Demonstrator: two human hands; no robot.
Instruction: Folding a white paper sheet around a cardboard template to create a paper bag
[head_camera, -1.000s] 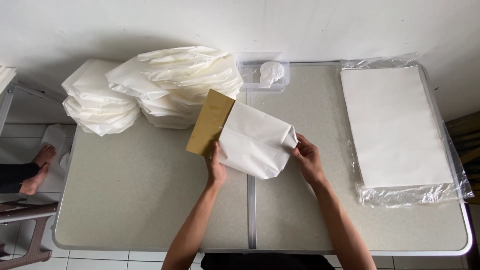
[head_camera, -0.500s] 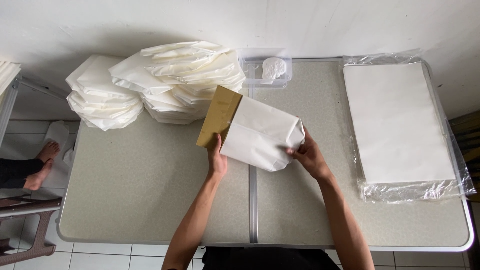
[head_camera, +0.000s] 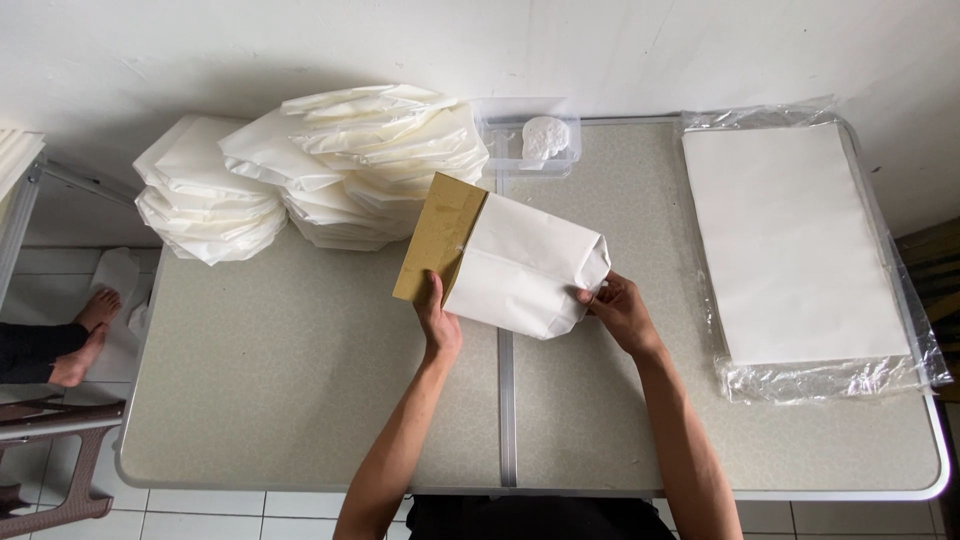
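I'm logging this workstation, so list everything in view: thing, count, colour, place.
white paper wrapped around a board: one, white, table centre, in both hands
brown board: one, tan, sticks out of the paper's left end
folded paper piles: two heaps, white, back left of table
clear plastic tub: one, clear, holds a white lump, back centre
flat sheet stack: one, white, on clear plastic wrap, right side
table: one, speckled grey
bare feet: another person's, floor at far left
left hand: grips the board's near edge
right hand: pinches the paper's right end
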